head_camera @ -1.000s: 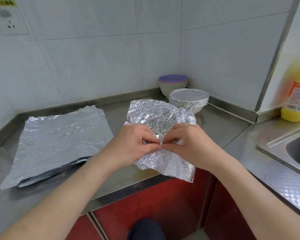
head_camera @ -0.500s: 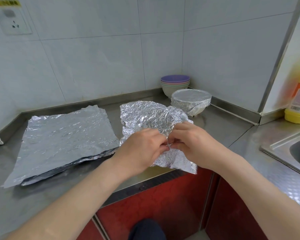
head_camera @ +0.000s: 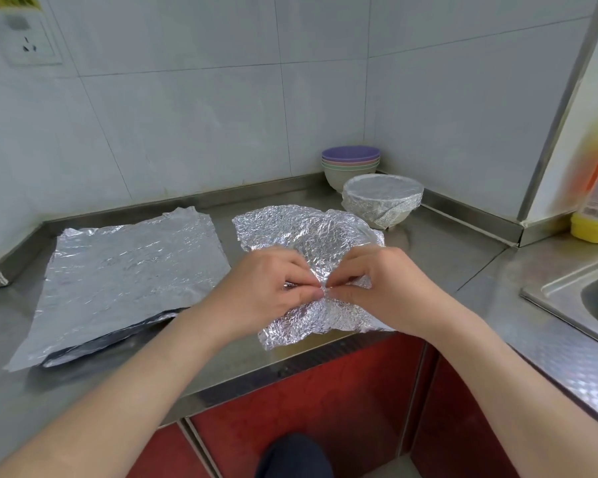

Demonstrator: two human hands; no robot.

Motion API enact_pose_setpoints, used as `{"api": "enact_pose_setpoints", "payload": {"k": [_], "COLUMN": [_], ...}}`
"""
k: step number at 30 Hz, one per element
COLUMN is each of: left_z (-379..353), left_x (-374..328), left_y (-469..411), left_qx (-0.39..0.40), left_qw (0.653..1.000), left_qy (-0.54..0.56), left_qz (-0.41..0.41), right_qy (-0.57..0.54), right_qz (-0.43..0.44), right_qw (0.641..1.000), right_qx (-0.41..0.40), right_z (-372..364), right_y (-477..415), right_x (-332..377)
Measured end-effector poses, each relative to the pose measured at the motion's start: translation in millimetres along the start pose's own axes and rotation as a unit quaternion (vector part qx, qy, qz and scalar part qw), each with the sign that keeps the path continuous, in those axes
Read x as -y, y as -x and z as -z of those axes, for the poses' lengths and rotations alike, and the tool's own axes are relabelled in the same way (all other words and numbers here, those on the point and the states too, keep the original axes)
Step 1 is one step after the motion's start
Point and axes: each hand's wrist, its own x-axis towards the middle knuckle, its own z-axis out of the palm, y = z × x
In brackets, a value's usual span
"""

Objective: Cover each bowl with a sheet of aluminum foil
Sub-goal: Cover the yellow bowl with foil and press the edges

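"Pale tiled walls [head_camera: 187, 115] met in a corner behind a brushed stainless-steel bench [head_camera: 446, 270]. What was going on there?"

"Both hands were at the near side of a crumpled sheet of aluminium foil [head_camera: 311, 232] in the middle of that bench. The left hand [head_camera: 266, 291] and the right hand [head_camera: 387, 288] had their fingers [head_camera: 301, 282] curled, thumbs against fingertips, pinching a fold of the sheet between them."

"Was a bowl under it?"

"None showed. The sheet rose in a round hump behind the hands, so I judged that a bowl sat hidden beneath. One round bowl wrapped tight in foil [head_camera: 382, 198] stood behind it, and a nested stack of pastel bowls with a purple one on top [head_camera: 350, 160] waited bare in the corner."

"Which step, then?"

"Crimping the second cover, I'd say, with several bowls left. The next move called for working round the rim and pressing the loose skirt down; the corner nearest the bench edge lay flared out."

"And the material?"

"Thin, glittering, finely creased, and likely to tear if tugged. A pile of flatter square foil sheets [head_camera: 128, 270] lay to the left, apart from the hands and only lightly wrinkled."
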Motion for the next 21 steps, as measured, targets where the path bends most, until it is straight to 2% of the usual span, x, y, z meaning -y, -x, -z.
{"api": "enact_pose_setpoints", "payload": {"k": [7, 10, 12, 14, 16, 17, 19, 21], "left_z": [-8.2, -13.1, -14.3, -10.2, -0.7, 3.6, 8.0, 5.3], "left_x": [6.2, 6.8, 5.8, 5.5, 5.8, 6.9, 6.8, 4.4], "left_y": [1.4, 2.2, 5.7, 11.3, 17.8, 21.1, 26.3, 28.9], "left_qx": [-0.021, -0.031, -0.046, -0.126, -0.226, -0.244, -0.212, -0.168], "left_qw": [0.990, 0.982, 0.984, 0.986, 0.970, 0.959, 0.942, 0.917], "left_qy": [-0.105, -0.145, -0.138, -0.099, -0.054, -0.032, 0.032, 0.154], "left_qz": [-0.089, -0.114, -0.101, -0.046, 0.068, 0.137, 0.260, 0.329], "right_qy": [0.091, 0.091, 0.075, 0.055, 0.041, 0.040, 0.039, 0.024], "right_qz": [0.051, 0.057, 0.050, 0.030, 0.020, 0.018, 0.018, 0.017], "right_qw": [0.994, 0.994, 0.996, 0.998, 0.999, 0.999, 0.999, 1.000], "right_qx": [-0.022, -0.030, -0.028, -0.018, -0.007, -0.005, -0.002, -0.001], "right_z": [-8.0, -8.4, -5.7, -1.1, 2.3, 3.3, 4.8, 7.0], "right_y": [-2.6, -1.0, -0.6, -0.2, 1.0, 1.7, 2.7, 2.5], "right_x": [-5.3, -7.7, -9.3, -11.2, -11.9, -11.8, -10.0, -6.1]}}
